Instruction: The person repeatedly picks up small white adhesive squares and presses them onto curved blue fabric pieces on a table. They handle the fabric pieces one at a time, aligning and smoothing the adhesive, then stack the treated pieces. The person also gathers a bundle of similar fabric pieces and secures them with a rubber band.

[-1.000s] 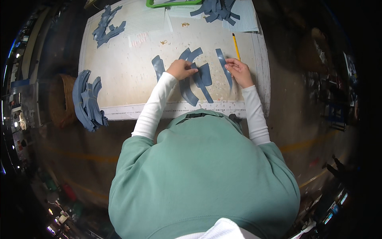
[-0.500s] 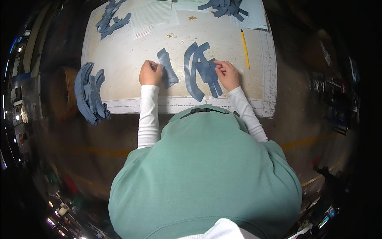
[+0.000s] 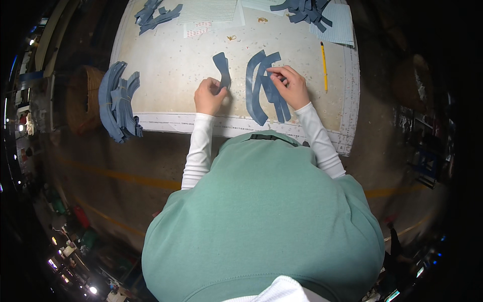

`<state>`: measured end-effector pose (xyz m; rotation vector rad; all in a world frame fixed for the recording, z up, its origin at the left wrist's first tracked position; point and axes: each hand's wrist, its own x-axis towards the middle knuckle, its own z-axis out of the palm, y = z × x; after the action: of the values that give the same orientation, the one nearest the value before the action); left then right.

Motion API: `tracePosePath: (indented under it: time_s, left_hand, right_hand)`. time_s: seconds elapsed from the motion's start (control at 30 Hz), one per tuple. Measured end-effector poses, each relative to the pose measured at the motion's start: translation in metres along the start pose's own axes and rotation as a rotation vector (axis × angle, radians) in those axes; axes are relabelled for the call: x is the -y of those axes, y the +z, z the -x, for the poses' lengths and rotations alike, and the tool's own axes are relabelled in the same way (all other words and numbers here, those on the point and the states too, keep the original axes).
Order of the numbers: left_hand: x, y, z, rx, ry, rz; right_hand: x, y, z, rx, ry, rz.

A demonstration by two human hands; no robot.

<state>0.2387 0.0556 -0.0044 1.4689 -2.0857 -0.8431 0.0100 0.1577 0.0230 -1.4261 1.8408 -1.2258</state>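
Note:
My left hand (image 3: 209,95) pinches the near end of a single curved blue fabric piece (image 3: 222,68) lying flat on the white cutting mat (image 3: 166,70). My right hand (image 3: 289,85) rests on a small pile of long curved blue fabric strips (image 3: 259,85), its fingertips gripping the top strip near its far end. The two hands are about a hand's width apart, both near the mat's front edge.
A stack of blue fabric pieces (image 3: 118,103) hangs over the mat's left front corner beside a wicker basket (image 3: 83,98). More blue pieces lie at the far left (image 3: 153,14) and far right (image 3: 302,9). A yellow pencil (image 3: 324,59) lies right of my right hand. Gridded paper sheets (image 3: 209,10) lie at the back.
My left hand has pulled one blue piece leftward, away from the pile. My right hand stayed on the pile of strips. The view has tilted so the table sits lower in the picture.

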Motion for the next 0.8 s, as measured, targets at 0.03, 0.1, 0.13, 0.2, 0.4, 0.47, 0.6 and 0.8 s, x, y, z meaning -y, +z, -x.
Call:
tracePosePath:
  time_s: [0.03, 0.1, 0.13, 0.2, 0.4, 0.47, 0.6, 0.8]
  left_hand:
    - [-0.007, -0.006, -0.004, -0.009, 0.025, 0.085]
    - [-0.023, -0.018, -0.010, 0.000, 0.062, 0.279]
    - [-0.031, -0.024, -0.012, 0.036, 0.091, 0.365]
    - [-0.044, -0.029, -0.016, 0.146, 0.066, 0.737]
    - [-0.068, -0.005, -0.008, 0.482, -0.301, 1.513]
    - [-0.072, 0.012, 0.003, 0.606, -0.235, 1.780]
    - [-0.062, 0.016, 0.007, 0.764, -0.424, 2.019]
    - [-0.052, 0.020, 0.002, 0.738, -0.341, 1.748]
  right_hand:
    - [0.006, 0.001, -0.003, 0.005, -0.064, 0.003]
    - [0.019, 0.005, -0.006, 0.015, -0.192, 0.008]
    - [0.025, 0.008, -0.007, 0.033, -0.199, -0.023]
    - [0.032, 0.015, -0.007, 0.064, -0.244, -0.089]
    - [0.028, 0.032, -0.002, 0.211, 0.222, -0.743]
    - [0.023, 0.033, 0.000, 0.141, 0.241, -0.795]
    - [0.014, 0.025, 0.001, -0.125, 0.130, -0.427]
    - [0.008, -0.005, -0.003, -0.161, 0.215, -0.732]
